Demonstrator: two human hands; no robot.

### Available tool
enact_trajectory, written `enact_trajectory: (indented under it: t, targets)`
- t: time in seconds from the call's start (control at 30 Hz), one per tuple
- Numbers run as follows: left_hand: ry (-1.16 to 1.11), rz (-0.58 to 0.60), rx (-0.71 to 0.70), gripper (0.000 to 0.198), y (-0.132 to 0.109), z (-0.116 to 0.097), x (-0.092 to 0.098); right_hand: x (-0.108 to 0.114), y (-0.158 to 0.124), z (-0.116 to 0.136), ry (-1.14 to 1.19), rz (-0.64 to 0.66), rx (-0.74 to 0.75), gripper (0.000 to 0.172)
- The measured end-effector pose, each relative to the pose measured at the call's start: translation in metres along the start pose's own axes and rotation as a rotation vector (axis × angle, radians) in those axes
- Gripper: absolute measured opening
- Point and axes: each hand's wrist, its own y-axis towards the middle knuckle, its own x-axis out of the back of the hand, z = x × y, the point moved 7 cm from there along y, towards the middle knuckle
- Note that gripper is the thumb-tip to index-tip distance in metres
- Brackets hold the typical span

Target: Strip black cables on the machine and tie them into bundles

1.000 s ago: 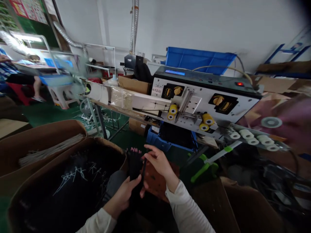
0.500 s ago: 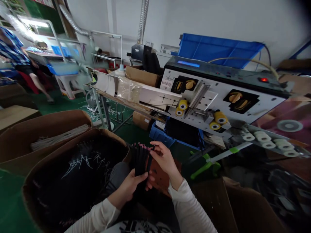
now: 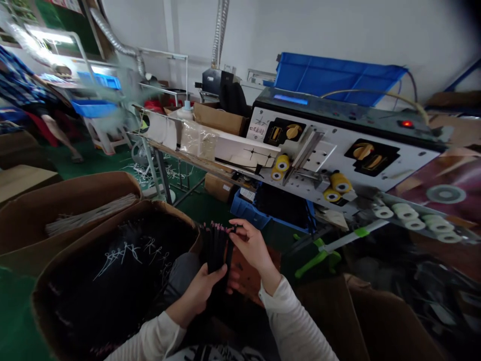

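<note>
Pink-tipped black bundle (image 3: 216, 248) in left hand (image 3: 201, 291)

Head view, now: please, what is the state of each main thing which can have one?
Left hand: closed around black strands
Black strands: bunched, roughly upright, pink ends up
Right hand: fingers at the strands' upper ends, grip unclear
Near box: open, dark contents
Far box: open, pale strands inside
Machine lamp: lit red
Machine display: lit blue
Tube light: lit
</note>
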Motion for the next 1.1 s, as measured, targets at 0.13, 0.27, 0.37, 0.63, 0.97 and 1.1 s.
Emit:
enact_trajectory:
  t: [0.13,0.27,0.37,0.63,0.97,1.1]
  targets:
    - [0.032,0.105,-0.052,0.034,0.0,-0.006,-0.006,-0.003,0.018,-0.001,0.152,0.006,-0.031,0.034]
    - [-0.005,0.156,-0.058,0.033,-0.003,-0.005,-0.008,0.03,0.064,-0.013,0.532,-0.291,-0.033,0.045]
    - [-0.012,0.164,-0.044,0.034,-0.005,0.0,-0.005,0.055,0.102,-0.024,0.774,-0.481,-0.039,0.038]
    - [-0.064,0.173,-0.046,0.025,-0.006,0.008,0.009,0.063,0.143,-0.023,0.862,-0.641,-0.084,0.023]
    - [-0.04,0.161,-0.051,0.025,-0.007,0.009,0.01,0.066,0.12,-0.015,0.937,-0.684,-0.022,0.022]
    - [-0.017,0.154,-0.058,0.025,-0.005,0.012,0.015,0.09,0.078,-0.009,0.854,-0.753,0.168,0.022]
